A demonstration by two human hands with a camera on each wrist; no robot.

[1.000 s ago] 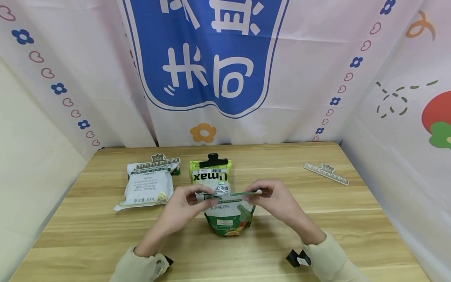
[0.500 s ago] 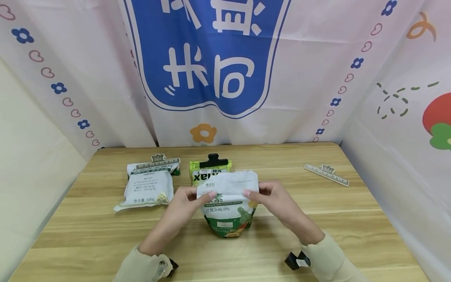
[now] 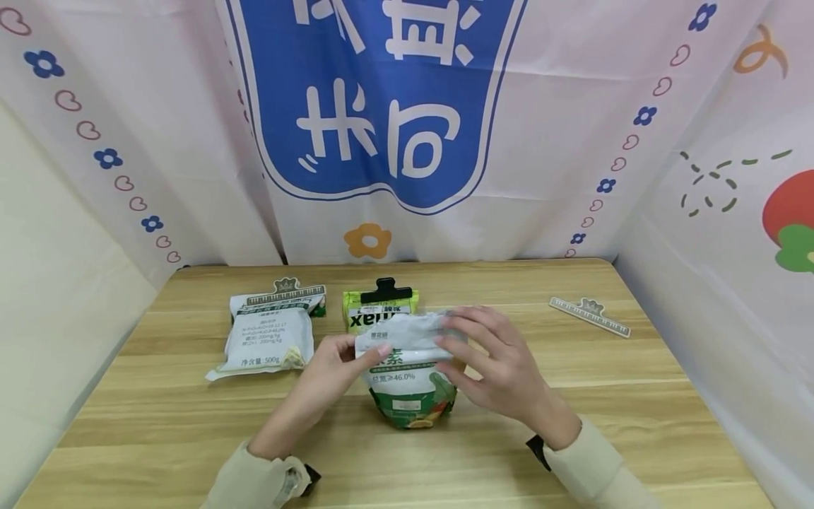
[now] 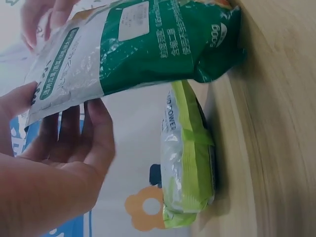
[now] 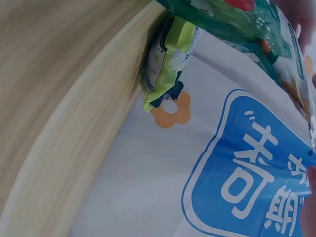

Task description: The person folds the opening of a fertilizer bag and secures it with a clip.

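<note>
A white and green pouch [image 3: 407, 396] stands on the table in the middle of the head view, its printed front towards me and its white top creased. My left hand [image 3: 335, 371] pinches its upper left edge; the left wrist view has the thumb on the front and the fingers [image 4: 98, 121] behind. Over the upper right of the pouch, my right hand [image 3: 499, 364] spreads its fingers, with fingertips touching the white top. In the right wrist view only slivers of that hand show beside the pouch [image 5: 237, 24].
Behind the pouch lies a lime-green bag [image 3: 352, 307] with a black clip [image 3: 385, 290]. At left is a white bag [image 3: 270, 339] under a piano-key clip [image 3: 286, 290]. A similar loose clip [image 3: 590, 314] lies at right on the wooden table [image 3: 636, 424]. A printed curtain [image 3: 540, 141] hangs behind.
The pouch's top, first tipped over away from me, has come up to face me. My right hand has left its thumb hold on the right edge and moved its fingers onto the top.
</note>
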